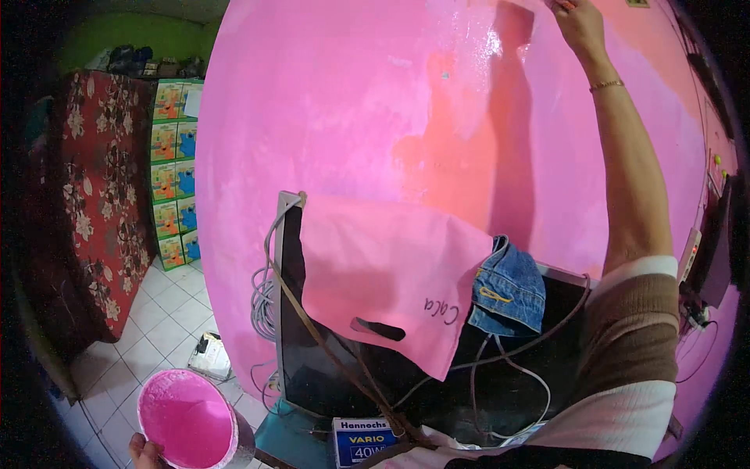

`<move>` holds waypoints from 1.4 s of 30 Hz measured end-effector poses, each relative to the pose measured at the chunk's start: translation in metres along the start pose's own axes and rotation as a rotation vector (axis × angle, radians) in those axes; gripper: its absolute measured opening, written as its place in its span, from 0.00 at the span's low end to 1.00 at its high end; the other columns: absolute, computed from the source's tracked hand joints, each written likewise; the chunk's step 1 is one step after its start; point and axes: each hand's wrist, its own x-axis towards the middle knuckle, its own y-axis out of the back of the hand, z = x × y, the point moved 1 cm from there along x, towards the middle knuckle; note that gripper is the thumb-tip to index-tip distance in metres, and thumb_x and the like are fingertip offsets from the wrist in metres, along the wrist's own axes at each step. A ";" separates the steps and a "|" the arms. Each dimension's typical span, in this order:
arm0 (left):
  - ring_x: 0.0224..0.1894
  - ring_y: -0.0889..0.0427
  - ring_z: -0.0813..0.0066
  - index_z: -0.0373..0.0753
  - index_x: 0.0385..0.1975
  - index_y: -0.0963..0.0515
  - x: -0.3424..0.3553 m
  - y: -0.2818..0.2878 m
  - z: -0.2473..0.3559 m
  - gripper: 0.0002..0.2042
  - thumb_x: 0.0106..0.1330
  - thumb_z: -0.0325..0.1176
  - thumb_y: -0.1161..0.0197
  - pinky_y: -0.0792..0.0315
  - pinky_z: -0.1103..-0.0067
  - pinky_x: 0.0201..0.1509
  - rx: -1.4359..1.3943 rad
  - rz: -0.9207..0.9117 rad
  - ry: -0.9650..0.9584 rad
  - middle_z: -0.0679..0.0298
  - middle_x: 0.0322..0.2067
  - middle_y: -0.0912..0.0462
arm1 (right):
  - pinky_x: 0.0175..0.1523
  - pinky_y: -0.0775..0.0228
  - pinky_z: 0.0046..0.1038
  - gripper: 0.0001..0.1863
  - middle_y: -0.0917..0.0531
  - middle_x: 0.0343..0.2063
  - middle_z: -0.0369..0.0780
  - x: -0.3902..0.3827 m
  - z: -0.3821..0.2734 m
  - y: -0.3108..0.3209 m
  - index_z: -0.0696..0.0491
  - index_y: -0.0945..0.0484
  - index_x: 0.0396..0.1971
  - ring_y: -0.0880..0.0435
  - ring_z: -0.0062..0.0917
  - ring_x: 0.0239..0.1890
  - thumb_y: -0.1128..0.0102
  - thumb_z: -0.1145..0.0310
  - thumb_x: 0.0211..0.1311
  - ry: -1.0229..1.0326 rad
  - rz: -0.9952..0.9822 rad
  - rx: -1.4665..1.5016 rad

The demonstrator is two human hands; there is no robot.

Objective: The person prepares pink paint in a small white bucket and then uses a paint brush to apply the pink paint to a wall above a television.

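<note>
At the lower left my left hand [144,451] grips the rim of a bucket [244,426] with bright pink paint [195,422] in it. My right arm reaches up along the right side. At the top edge my right hand [580,30] is by the wall [328,102], its fingers closed and partly cut off by the frame; what they hold cannot be made out. Pink paint covers much of the wall, with wet shine near the top and an orange patch [441,160] in the middle.
Below the wall stands a dark flat screen [312,383], draped with a pink bag [375,266], a denim piece [512,293] and cables [264,309]. A blue-white box [363,442] sits in front. Left are a floral red cloth [109,195], stacked boxes [164,141] and tiled floor [148,313].
</note>
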 end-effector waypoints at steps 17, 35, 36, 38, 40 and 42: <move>0.36 0.22 0.63 0.28 0.54 0.40 0.057 0.000 0.008 0.24 0.63 0.37 0.45 0.21 0.70 0.30 0.017 0.057 0.089 0.53 0.39 0.26 | 0.45 0.29 0.21 0.10 0.18 0.34 0.36 -0.046 -0.046 -0.001 0.60 0.23 0.40 0.22 0.18 0.38 0.44 0.76 0.59 0.030 -0.534 0.093; 0.45 0.25 0.58 0.27 0.63 0.55 0.058 -0.039 0.013 0.36 0.62 0.37 0.43 0.22 0.67 0.36 -0.048 0.103 0.147 0.44 0.50 0.32 | 0.45 0.29 0.24 0.11 0.17 0.36 0.42 -0.002 -0.012 -0.042 0.53 0.21 0.39 0.18 0.30 0.38 0.41 0.71 0.56 0.174 -0.280 -0.043; 0.45 0.25 0.58 0.27 0.63 0.55 0.061 -0.034 0.007 0.36 0.62 0.37 0.43 0.22 0.67 0.36 -0.046 0.103 0.146 0.44 0.50 0.32 | 0.45 0.29 0.24 0.11 0.17 0.36 0.42 0.004 -0.002 -0.044 0.53 0.21 0.39 0.18 0.30 0.38 0.41 0.71 0.56 0.172 -0.280 -0.043; 0.46 0.25 0.58 0.27 0.63 0.54 0.070 -0.024 -0.007 0.36 0.61 0.37 0.43 0.22 0.67 0.37 -0.040 0.056 0.103 0.44 0.51 0.33 | 0.44 0.28 0.25 0.11 0.17 0.37 0.43 0.026 0.031 -0.060 0.53 0.21 0.40 0.18 0.31 0.38 0.42 0.70 0.57 0.210 -0.198 -0.246; 0.46 0.26 0.58 0.27 0.63 0.53 0.073 -0.035 -0.002 0.35 0.61 0.36 0.43 0.22 0.68 0.36 -0.013 0.086 0.123 0.44 0.51 0.33 | 0.43 0.29 0.28 0.11 0.18 0.36 0.44 0.035 0.044 -0.086 0.51 0.21 0.41 0.18 0.34 0.38 0.44 0.67 0.58 0.271 -0.166 -0.122; 0.46 0.26 0.59 0.27 0.63 0.52 0.070 -0.047 0.009 0.35 0.61 0.36 0.43 0.22 0.68 0.36 0.019 0.125 0.143 0.45 0.51 0.33 | 0.40 0.31 0.18 0.11 0.18 0.33 0.41 0.034 0.029 -0.116 0.61 0.20 0.35 0.22 0.19 0.36 0.53 0.82 0.57 -0.040 -0.212 0.685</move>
